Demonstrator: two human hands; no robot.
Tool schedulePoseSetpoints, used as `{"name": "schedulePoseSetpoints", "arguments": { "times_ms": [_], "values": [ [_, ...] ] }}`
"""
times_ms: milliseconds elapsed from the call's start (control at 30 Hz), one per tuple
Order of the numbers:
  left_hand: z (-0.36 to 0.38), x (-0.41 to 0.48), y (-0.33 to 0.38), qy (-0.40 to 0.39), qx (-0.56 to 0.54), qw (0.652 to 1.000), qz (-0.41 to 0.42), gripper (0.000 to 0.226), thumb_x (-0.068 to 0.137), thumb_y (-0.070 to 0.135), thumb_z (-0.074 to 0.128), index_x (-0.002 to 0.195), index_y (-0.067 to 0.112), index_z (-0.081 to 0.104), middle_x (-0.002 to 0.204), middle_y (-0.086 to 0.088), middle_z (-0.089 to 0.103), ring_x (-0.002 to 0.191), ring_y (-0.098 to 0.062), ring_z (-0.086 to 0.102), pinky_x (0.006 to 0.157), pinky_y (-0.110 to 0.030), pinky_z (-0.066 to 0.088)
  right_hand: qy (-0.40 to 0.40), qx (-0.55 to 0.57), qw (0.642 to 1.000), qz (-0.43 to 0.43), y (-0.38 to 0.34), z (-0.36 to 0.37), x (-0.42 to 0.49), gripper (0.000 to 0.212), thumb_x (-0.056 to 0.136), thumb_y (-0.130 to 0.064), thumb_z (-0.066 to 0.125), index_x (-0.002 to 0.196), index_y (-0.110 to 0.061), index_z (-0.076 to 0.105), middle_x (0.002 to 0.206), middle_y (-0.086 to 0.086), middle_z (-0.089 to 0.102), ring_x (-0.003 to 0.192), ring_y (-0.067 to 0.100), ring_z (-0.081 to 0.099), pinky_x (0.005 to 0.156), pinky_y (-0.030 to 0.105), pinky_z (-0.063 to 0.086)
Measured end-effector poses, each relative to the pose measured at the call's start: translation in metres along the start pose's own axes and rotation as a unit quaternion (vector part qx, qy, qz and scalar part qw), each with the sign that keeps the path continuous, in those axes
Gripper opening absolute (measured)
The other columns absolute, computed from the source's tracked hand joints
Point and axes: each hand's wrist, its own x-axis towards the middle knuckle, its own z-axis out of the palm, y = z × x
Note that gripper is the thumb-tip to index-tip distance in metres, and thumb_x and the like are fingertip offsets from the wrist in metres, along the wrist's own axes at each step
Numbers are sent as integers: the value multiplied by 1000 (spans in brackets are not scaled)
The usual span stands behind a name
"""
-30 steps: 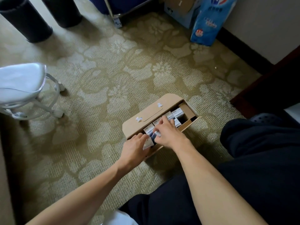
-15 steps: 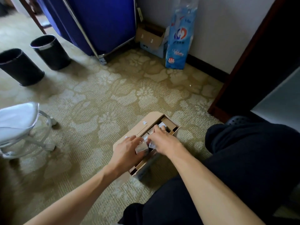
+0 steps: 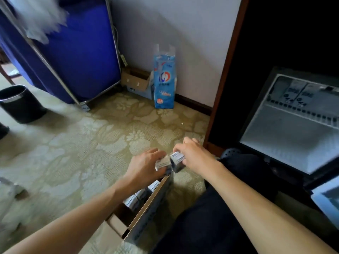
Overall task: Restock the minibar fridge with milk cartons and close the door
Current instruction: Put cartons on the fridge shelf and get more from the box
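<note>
Carpet (image 3: 77,147), floral, underlies each hand's fingers clamped on a milk carton; fridge (image 3: 293,129) open.

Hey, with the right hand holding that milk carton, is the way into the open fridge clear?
Probably yes. The right hand grips a milk carton just left of the fridge, whose door is open. The person's dark-trousered knee sits low between them, but the lit compartment looks unobstructed.

A hotel guest room. A blue housekeeping cart (image 3: 73,57) stands on floral carpet (image 3: 110,136) beside black waste bins (image 3: 20,103). An open minibar fridge (image 3: 293,121) sits inside a dark wooden cabinet (image 3: 229,70).
</note>
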Motion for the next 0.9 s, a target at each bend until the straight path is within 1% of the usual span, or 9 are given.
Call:
{"name": "schedulePoseSetpoints", "arguments": {
  "times_ms": [100, 167, 300, 433, 533, 700, 767, 833, 900],
  "values": [
    [-13, 35, 25, 24, -8, 999, 37, 50, 78, 61, 44, 119, 37, 60, 101, 18, 60, 90, -5, 58, 62, -28, 50, 43, 9, 999, 19, 24, -31, -4, 32, 90, -6, 62, 116, -26, 63, 104, -1, 47, 107, 22, 44, 91, 38, 47],
    [-20, 57, 42, 40, -11, 997, 60, 45, 81, 57, 51, 119, 36, 61, 102, 17, 59, 92, -6, 57, 65, -31, 51, 76, 12, 997, 32, 40, -47, -8, 29, 90, -9, 63, 113, -27, 64, 102, -2, 47, 104, 20, 44, 90, 38, 47],
    [-29, 96, 76, 60, -20, 992, 105, 38, 82, 44, 61, 118, 36, 61, 102, 15, 59, 96, -8, 58, 68, -35, 53, 134, 31, 988, 64, 76, -76, -17, 24, 89, -19, 71, 111, -29, 66, 97, -6, 46, 99, 17, 45, 83, 32, 43],
    [-30, 136, 115, 67, -31, 986, 152, 36, 85, 40, 64, 121, 35, 62, 105, 16, 60, 99, -7, 57, 68, -30, 48, 188, 60, 976, 93, 117, -94, -34, 25, 87, -33, 75, 110, -34, 65, 94, -13, 44, 95, 12, 46, 76, 35, 47],
    [-25, 167, 147, 55, -51, 979, 192, 33, 87, 40, 64, 119, 35, 63, 105, 14, 61, 96, -10, 59, 68, -31, 48, 227, 57, 965, 119, 149, -104, -49, 27, 88, -38, 74, 112, -38, 63, 94, -13, 44, 83, 10, 51, 67, 34, 48],
    [-5, 218, 207, 42, -69, 968, 236, 34, 88, 41, 64, 121, 34, 65, 109, 13, 61, 98, -14, 62, 73, -36, 52, 283, 49, 943, 165, 207, -117, -76, 35, 87, -37, 76, 119, -33, 64, 98, -11, 47, 79, 14, 56, 65, 34, 49],
    [11, 236, 231, 42, -83, 965, 247, 35, 87, 40, 65, 121, 33, 64, 109, 13, 61, 100, -14, 61, 76, -40, 54, 302, 41, 935, 184, 232, -120, -83, 35, 86, -31, 78, 119, -30, 64, 99, -11, 48, 79, 14, 56, 64, 28, 47],
    [30, 252, 255, 44, -99, 961, 256, 37, 86, 38, 67, 122, 31, 64, 109, 10, 60, 102, -16, 60, 76, -40, 54, 323, 40, 923, 203, 257, -122, -89, 33, 86, -24, 78, 117, -28, 65, 98, -12, 46, 76, 11, 54, 60, 19, 40],
    [48, 268, 278, 50, -102, 955, 274, 40, 86, 35, 69, 124, 26, 64, 112, 7, 61, 105, -18, 60, 77, -38, 53, 344, 41, 911, 225, 281, -123, -96, 35, 85, -23, 79, 117, -26, 65, 99, -12, 46, 76, 10, 53, 60, 19, 36]
  ]
}}
